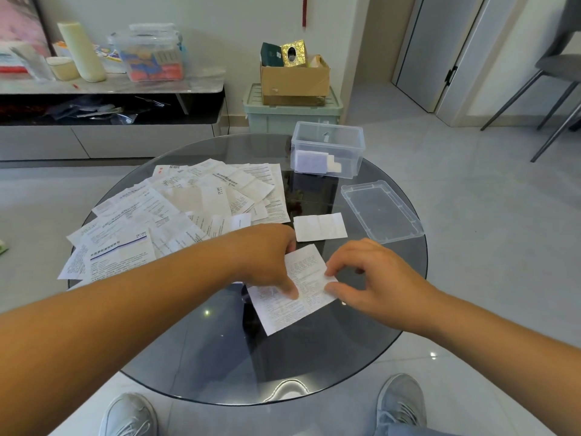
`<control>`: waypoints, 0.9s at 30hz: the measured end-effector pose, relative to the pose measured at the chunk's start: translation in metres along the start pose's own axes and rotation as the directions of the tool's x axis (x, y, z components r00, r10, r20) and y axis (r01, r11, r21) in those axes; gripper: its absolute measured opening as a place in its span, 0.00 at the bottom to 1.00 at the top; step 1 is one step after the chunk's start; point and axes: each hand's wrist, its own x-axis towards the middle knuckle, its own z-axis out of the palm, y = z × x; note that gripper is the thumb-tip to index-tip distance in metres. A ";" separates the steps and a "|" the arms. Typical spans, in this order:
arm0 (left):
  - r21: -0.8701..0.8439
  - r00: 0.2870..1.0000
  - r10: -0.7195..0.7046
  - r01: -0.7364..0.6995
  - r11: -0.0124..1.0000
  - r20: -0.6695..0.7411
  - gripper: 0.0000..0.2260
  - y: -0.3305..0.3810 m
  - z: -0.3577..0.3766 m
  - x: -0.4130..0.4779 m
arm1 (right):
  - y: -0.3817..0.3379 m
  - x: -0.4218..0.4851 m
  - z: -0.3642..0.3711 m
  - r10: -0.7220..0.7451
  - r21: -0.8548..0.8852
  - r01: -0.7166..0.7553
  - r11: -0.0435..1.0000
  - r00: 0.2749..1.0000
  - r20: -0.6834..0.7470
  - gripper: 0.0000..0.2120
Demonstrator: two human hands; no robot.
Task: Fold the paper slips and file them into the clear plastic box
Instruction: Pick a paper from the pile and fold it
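— Glass table (pixel 220 357), printed slip (pixel 309 278) at front centre. Where's it vs the hands?

— Right btwn them. The left hand (pixel 270 259) reaches over it from the left, a fingertip pressed on the sheet's middle. Can't tell if the thumb nips the far edge. The right hand (pixel 371 278) sits at its right side, thumb & forefinger pinching that edge, other fingers loosely curled.

— Long axis?

— Approx left-right but skewed: left end nearer the person, right end further off. Looks like a crease across the middle, so I'd judge a fold is in hand, not finished.

— And the clear box (pixel 349 152)?

— Far side of the table, beyond & a bit right of the hands, well apart from the slip. Top is open, w/ a few folded papers (pixel 314 163) at its left end. The lid (pixel 380 212) lies flat near it, on the nearer right side.

— So who carries?

— Right hand, prob. It's the nearer one to the box & has the pinch. The path goes away & slightly right, over a folded slip (pixel 320 227) lying btwn hands & box. The lid sits off to the right of that line.

— Left hand then?

— Nearer the pile of slips (pixel 188 202), spread over the table's left half. Sensible for fetching the next sheet.

— Risk?

— Thin paper may spring open unless the crease gets pressed hard first.
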 end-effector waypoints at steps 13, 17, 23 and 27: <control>-0.728 0.999 0.052 -0.033 0.685 0.004 0.04 -0.021 -0.012 -0.019 | -0.022 0.015 -0.014 0.312 0.578 -0.293 0.762 0.948 0.069 0.05; -0.718 0.986 0.138 -0.164 0.677 -0.095 0.10 -0.024 -0.005 -0.026 | -0.031 0.015 -0.020 0.244 0.604 -0.206 0.770 0.970 0.020 0.06; -0.478 0.953 0.240 -0.302 0.825 -0.188 0.15 -0.026 0.013 -0.036 | -0.035 0.007 -0.014 0.148 0.399 -0.148 0.905 0.988 0.031 0.05; -0.297 0.935 0.295 -0.343 0.891 -0.195 0.14 -0.032 0.025 -0.039 | -0.036 0.004 -0.005 0.122 0.323 -0.156 0.933 0.985 0.123 0.03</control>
